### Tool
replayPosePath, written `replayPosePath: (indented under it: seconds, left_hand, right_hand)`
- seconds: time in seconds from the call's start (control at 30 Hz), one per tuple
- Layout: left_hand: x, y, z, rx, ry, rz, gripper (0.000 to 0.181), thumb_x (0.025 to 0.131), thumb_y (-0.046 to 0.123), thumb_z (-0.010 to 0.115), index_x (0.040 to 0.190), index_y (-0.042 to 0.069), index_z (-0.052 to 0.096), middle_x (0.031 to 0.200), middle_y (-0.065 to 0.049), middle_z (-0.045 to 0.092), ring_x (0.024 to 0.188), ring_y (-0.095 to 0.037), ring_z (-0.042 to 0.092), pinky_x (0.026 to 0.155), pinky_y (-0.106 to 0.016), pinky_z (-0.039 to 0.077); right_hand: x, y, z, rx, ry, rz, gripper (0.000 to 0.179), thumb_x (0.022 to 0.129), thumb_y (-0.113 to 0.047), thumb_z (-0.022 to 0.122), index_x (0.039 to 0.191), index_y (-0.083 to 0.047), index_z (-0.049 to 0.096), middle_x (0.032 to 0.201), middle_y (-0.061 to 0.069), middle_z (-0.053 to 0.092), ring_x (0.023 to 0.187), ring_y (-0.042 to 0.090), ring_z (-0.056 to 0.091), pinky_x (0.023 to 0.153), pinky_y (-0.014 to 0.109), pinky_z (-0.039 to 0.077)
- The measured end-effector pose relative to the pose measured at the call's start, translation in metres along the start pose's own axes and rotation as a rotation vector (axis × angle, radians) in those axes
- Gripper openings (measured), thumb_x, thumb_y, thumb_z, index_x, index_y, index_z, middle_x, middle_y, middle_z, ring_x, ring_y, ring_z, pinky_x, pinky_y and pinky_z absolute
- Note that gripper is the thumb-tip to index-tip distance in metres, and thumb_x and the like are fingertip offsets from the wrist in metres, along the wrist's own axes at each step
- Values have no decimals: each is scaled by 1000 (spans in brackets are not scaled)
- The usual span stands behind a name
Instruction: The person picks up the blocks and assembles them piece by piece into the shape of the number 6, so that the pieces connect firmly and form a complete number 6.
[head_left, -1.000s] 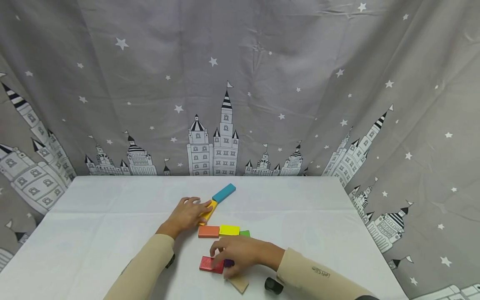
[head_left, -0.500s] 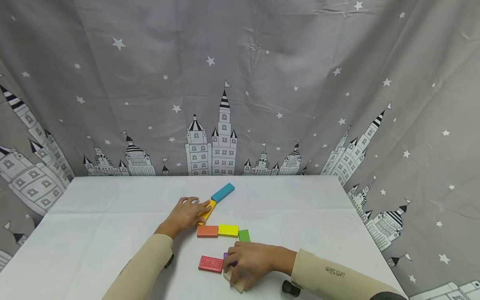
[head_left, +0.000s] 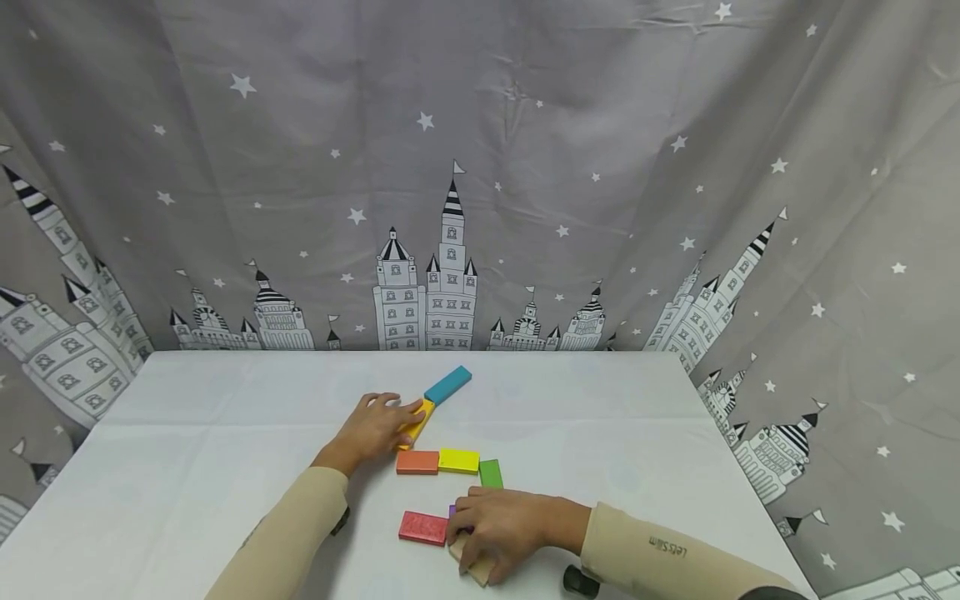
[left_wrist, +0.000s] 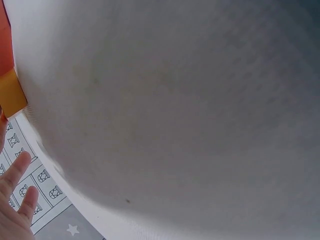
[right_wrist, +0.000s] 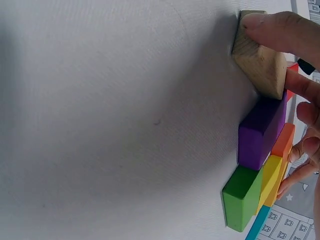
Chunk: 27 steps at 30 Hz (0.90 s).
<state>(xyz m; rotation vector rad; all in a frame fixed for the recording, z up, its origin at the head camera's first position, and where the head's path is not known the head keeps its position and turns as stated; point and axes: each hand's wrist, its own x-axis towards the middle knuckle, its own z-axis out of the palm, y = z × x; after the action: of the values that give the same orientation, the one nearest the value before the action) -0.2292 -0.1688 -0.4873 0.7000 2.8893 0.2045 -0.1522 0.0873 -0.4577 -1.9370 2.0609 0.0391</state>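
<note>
Where our right hand (head_left: 506, 529) pinches: wooden block (right_wrist: 260, 62) on the worktop (head_left: 225, 483), just beside the purple block (right_wrist: 260, 132).
Left hand (head_left: 371, 429): holds the amber block (head_left: 417, 427).
Handling: we judge a light, level slide best, neighbours undisturbed.

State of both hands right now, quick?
Left hand: holding the orange-yellow block.
Right hand: holding the bare wooden block.

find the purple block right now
In the right wrist view, the purple block sits toward the right edge, between the wooden block and the green block.
</note>
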Motion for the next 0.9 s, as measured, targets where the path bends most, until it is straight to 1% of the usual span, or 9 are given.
replayPosePath:
  seconds: [0.17,0.3,0.4,0.53,0.63,0.73,0.83,0.9]
  left_hand:
    - [-3,2,0,-9,12,15,54,86,34,68,136,18,56,145,-1,49,130,-36,42,108,-58,28]
    - [-3,2,-1,-17,22,27,54,86,35,68,136,18,56,145,-1,49,130,-36,42,108,-58,28]
    - [-4,2,-2,-9,16,11,55,86,36,67,137,20,55,146,1,48,131,-35,42,109,-57,27]
    - [-3,1,-3,-1,6,14,55,86,36,67,137,20,55,146,1,47,131,-35,42,108,-57,28]
    - [-3,0,-2,-11,12,29,55,86,36,67,136,19,56,146,0,48,130,-36,42,107,-58,28]
    - [-3,-1,-2,-18,18,34,54,86,36,67,136,18,56,146,0,47,130,-36,42,108,-58,27]
    - [-2,-2,-2,-3,25,41,54,86,35,66,136,18,56,146,-1,47,130,-36,42,107,-58,28]
    - [-2,-2,-3,9,28,44,54,86,35,66,136,18,56,146,-1,47,130,-36,43,107,-57,28]
  right_hand:
    - [0,-2,-3,28,25,-20,32,86,-43,70,116,-31,71,125,-10,56,107,0,44,90,5,27]
    - [4,-4,-14,17,47,-7,32,86,-44,70,115,-31,71,124,-10,57,106,1,45,89,5,28]
    - [13,-3,-24,-9,79,4,33,86,-44,70,115,-30,72,124,-10,58,108,2,46,91,7,30]
    - [26,3,-32,11,114,27,33,84,-41,72,115,-28,72,124,-7,58,109,4,47,95,9,31]
    - [36,8,-35,40,134,42,34,83,-38,75,114,-26,72,123,-5,57,106,5,48,95,9,32]
    - [46,12,-38,41,145,53,34,82,-38,76,113,-26,72,122,-5,57,105,4,48,95,8,31]
    - [55,15,-38,14,179,48,35,81,-39,76,113,-26,73,122,-4,57,104,5,48,96,10,31]
    - [60,15,-38,0,216,51,35,80,-40,77,112,-25,73,121,-4,58,103,6,49,95,10,31]
